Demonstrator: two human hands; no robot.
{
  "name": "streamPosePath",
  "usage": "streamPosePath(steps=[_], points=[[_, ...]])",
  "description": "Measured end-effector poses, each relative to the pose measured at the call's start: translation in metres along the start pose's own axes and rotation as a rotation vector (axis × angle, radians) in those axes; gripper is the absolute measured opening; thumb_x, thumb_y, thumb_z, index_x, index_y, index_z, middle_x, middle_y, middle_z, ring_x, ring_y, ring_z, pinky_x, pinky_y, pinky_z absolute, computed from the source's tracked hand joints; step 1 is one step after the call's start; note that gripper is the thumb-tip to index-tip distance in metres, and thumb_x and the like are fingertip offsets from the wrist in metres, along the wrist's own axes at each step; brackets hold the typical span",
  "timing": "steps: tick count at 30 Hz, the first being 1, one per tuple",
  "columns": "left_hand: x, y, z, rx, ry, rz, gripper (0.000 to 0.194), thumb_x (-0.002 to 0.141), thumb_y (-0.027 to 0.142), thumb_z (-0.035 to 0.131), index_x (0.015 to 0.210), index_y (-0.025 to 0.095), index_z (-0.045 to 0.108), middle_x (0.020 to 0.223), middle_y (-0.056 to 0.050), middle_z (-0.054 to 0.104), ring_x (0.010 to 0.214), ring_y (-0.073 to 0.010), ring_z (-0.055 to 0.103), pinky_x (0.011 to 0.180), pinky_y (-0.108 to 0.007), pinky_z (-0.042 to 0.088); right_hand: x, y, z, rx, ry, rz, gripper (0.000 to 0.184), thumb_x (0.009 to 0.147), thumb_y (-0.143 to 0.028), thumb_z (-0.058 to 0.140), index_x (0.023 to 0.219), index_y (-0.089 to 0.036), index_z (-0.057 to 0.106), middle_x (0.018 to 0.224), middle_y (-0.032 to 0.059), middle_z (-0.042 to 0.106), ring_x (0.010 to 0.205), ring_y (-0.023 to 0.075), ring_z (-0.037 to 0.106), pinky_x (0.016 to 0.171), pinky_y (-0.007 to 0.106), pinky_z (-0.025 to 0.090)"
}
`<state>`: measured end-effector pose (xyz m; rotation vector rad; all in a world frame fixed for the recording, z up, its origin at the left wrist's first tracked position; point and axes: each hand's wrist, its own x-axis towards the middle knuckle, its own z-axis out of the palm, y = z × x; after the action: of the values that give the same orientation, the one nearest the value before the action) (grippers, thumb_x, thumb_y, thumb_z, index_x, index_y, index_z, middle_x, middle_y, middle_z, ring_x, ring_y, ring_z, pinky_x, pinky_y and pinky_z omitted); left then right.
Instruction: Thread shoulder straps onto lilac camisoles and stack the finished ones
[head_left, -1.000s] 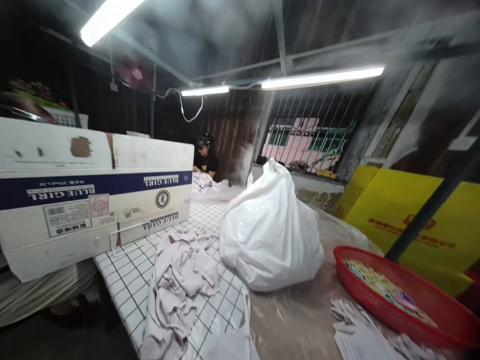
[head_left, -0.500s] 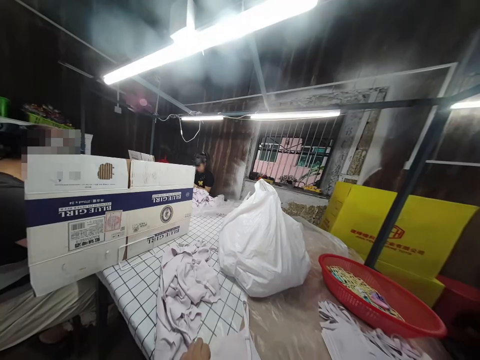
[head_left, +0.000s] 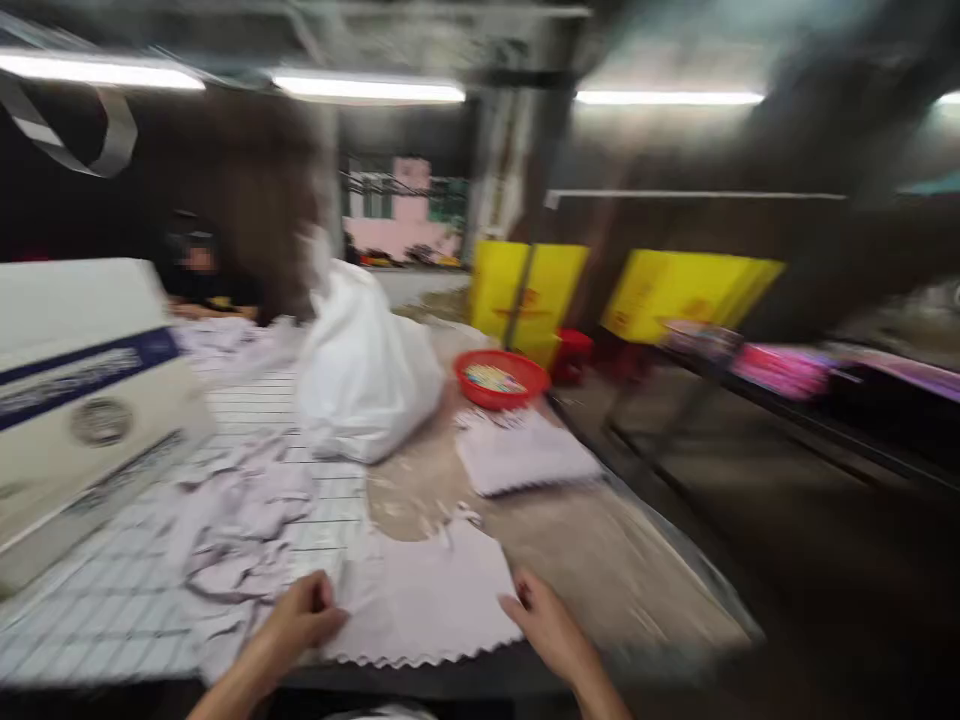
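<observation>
A pale lilac strappy garment point(head_left: 439, 595) with a scalloped hem lies spread flat at the table's near edge, its straps pointing away from me. My left hand point(head_left: 309, 612) is closed at the garment's left side, thumb and fingers pinched on the edge. At the opposite side, my right hand point(head_left: 544, 618) pinches the right edge. Blur softens the fingertips of both. Left of my left hand lies a crumpled heap of the same lilac cloth point(head_left: 244, 520). Farther off to the right rests a neat stack of lilac garments point(head_left: 521, 450).
A full white plastic bag point(head_left: 367, 370) stands mid-table; a red basket point(head_left: 504, 378) of small pale pieces sits behind the stack. At left is a white-and-blue carton point(head_left: 82, 400). A person point(head_left: 206, 275) sits across the table. A dark side table point(head_left: 750, 395) stands at right.
The view has swung right and down. Both hands now show at the garment's sides, where before only one hand was visible at the bottom edge. The garment is now fully in view.
</observation>
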<state>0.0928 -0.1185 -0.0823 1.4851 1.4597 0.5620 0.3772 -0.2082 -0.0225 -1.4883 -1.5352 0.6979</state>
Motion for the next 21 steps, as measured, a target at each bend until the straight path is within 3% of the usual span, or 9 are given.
streamPosePath(steps=[3,5,7,10,15,18,21], points=[[0.006,0.034,-0.022,-0.311,-0.200,-0.028,0.048,0.058,0.056,0.082,0.088,0.023,0.063,0.059,0.005,0.050,0.058,-0.0132,0.050,0.055,-0.023,0.038,-0.001,0.034,-0.034,0.207,0.059,0.265,0.028,0.085,-0.045,0.068,0.085,-0.020,0.056,0.069,-0.0022,0.061,0.063,0.0153,0.059,0.055,0.027,0.048],[0.010,0.062,-0.033,-0.430,-0.237,-0.053,0.056,0.057,0.053,0.086,0.103,0.025,0.068,0.071,0.001,0.062,0.067,-0.0158,0.059,0.059,-0.024,0.045,0.005,0.041,-0.063,0.383,0.103,0.304,0.033,0.082,-0.047,0.069,0.089,-0.021,0.051,0.068,-0.0040,0.057,0.060,0.0124,0.055,0.056,0.024,0.044],[0.016,0.091,-0.033,-0.502,-0.245,-0.071,0.052,0.052,0.050,0.090,0.094,0.023,0.074,0.074,-0.002,0.067,0.066,-0.0160,0.060,0.057,-0.024,0.046,0.016,0.038,-0.091,0.447,0.167,0.276,0.035,0.079,-0.048,0.071,0.091,-0.021,0.051,0.070,-0.0041,0.056,0.061,0.0107,0.052,0.057,0.023,0.042],[0.040,0.139,-0.018,-0.559,-0.283,-0.068,0.045,0.042,0.044,0.093,0.076,0.018,0.078,0.072,-0.005,0.070,0.062,-0.0155,0.060,0.055,-0.024,0.047,0.049,0.032,-0.129,0.410,0.211,0.247,0.036,0.075,-0.046,0.075,0.087,-0.020,0.054,0.069,-0.0045,0.051,0.060,0.0091,0.048,0.054,0.020,0.038],[0.117,0.226,0.008,-0.547,-0.235,0.086,0.050,0.033,0.035,0.094,0.076,0.013,0.079,0.061,-0.004,0.067,0.053,-0.0103,0.053,0.047,-0.020,0.040,0.154,0.040,-0.180,0.385,0.172,0.305,0.034,0.065,-0.039,0.079,0.079,-0.019,0.055,0.066,-0.0049,0.053,0.057,0.0089,0.047,0.050,0.019,0.037],[0.166,0.273,0.015,-0.535,-0.113,0.300,0.049,0.030,0.031,0.093,0.073,0.012,0.077,0.063,-0.003,0.067,0.053,-0.0083,0.050,0.046,-0.018,0.038,0.232,0.044,-0.207,0.306,0.347,0.298,0.026,0.065,-0.028,0.076,0.073,-0.019,0.054,0.064,-0.0047,0.055,0.057,0.0092,0.049,0.053,0.021,0.041],[0.205,0.294,0.029,-0.571,-0.064,0.428,0.048,0.033,0.034,0.091,0.074,0.013,0.076,0.066,-0.003,0.069,0.055,-0.0086,0.051,0.050,-0.019,0.042,0.292,0.057,-0.225,0.277,0.458,0.269,0.019,0.069,-0.024,0.070,0.078,-0.020,0.054,0.070,-0.0050,0.058,0.063,0.0085,0.052,0.059,0.019,0.043]])
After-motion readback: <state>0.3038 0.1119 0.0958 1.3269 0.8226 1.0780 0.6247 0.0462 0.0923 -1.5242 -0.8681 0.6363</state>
